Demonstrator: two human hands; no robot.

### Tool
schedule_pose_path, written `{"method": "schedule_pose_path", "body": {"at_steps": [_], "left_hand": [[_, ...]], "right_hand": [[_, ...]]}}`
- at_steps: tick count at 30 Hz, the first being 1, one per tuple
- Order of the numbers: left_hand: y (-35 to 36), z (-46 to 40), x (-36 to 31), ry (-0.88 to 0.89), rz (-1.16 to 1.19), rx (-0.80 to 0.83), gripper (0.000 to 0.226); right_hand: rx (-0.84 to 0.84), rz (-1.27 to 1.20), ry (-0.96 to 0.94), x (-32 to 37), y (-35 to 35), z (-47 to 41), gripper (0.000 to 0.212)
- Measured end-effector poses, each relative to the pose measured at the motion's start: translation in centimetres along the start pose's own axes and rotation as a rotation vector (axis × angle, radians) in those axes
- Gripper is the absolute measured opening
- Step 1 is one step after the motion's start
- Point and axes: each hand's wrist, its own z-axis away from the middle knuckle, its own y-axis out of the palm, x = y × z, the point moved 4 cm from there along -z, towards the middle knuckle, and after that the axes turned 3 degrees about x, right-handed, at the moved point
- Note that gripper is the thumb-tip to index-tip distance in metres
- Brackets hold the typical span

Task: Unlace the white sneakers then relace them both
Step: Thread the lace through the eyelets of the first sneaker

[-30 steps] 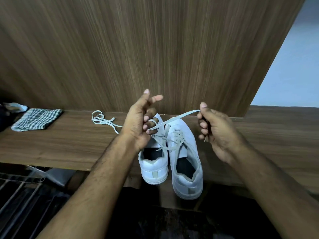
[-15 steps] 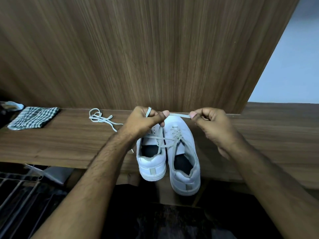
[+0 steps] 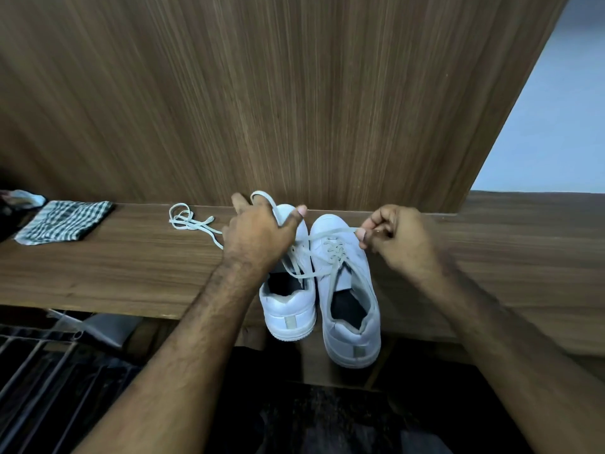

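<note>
Two white sneakers stand side by side on a wooden shelf (image 3: 114, 273), heels toward me. The right sneaker (image 3: 350, 290) is laced, and its lace ends run up to both hands. My left hand (image 3: 258, 234) hovers over the toe of the left sneaker (image 3: 288, 309) and holds a loop of lace (image 3: 265, 196) around its fingers. My right hand (image 3: 396, 237) pinches the other lace end (image 3: 334, 232) just right of the right sneaker's toe. A loose white lace (image 3: 188, 221) lies on the shelf to the left.
A folded checked cloth (image 3: 64, 221) lies at the shelf's far left. A wood-grain panel (image 3: 294, 93) rises right behind the shoes. Metal bars (image 3: 36, 371) sit below the shelf at the lower left. The sneakers' heels overhang the shelf's front edge.
My hands came together over the shoe toes, then parted slightly. The left hand now carries a lace loop over its fingers, and the right hand has drawn its lace end rightward.
</note>
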Motion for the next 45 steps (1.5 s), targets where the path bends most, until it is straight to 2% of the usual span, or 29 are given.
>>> {"method": "schedule_pose_path", "body": {"at_steps": [3,5,9,11,14,16,19,21,23,28,32,35,45], "left_hand": [[0.1,0.3,-0.9,0.064,-0.044,0.006,0.074],[0.6,0.1,-1.2,0.168,0.031,0.069,0.073],[2.1,1.0,-2.3,0.406,0.460,0.419,0.037],[2.8,1.3,-2.8,0.413,0.593,0.528,0.029],[3.1,0.9,-3.0,0.334,0.720,0.539,0.021],[3.0,0.7,-2.8,0.303,0.653,0.499,0.024],[3.1,0.7,-2.3,0.298,0.488,0.474,0.034],[3.3,0.8,-2.0,0.290,0.420,0.477,0.038],[3.6,0.9,-2.0,0.286,0.417,0.492,0.035],[4.3,1.1,-2.9,0.318,0.289,0.463,0.023],[4.5,1.4,-3.3,0.316,0.248,0.415,0.009],[4.6,1.4,-3.6,0.312,0.235,0.394,0.010],[5.6,2.8,-5.5,0.344,0.123,0.313,0.017]], "right_hand": [[-0.023,0.014,-0.026,0.1,-0.2,0.1,0.019],[-0.008,-0.018,-0.043,0.3,-0.1,0.2,0.017],[0.080,-0.159,-0.094,1.3,0.4,0.6,0.006],[0.101,-0.195,-0.127,1.9,0.4,0.7,0.009],[0.117,-0.243,-0.128,2.1,0.3,0.9,0.006],[0.118,-0.251,-0.090,1.9,0.2,1.0,0.003],[0.143,-0.081,-0.001,0.6,0.2,0.7,0.008],[0.277,0.089,0.054,0.0,0.7,0.8,0.010],[0.395,0.198,0.085,-0.2,1.5,1.4,0.021],[0.348,0.359,0.086,0.8,1.6,1.8,0.017],[0.344,0.212,0.215,0.3,1.3,1.5,0.027],[0.357,0.068,0.295,-0.2,1.2,1.7,0.034],[0.392,-0.048,0.365,-0.8,1.3,1.4,0.024]]}}
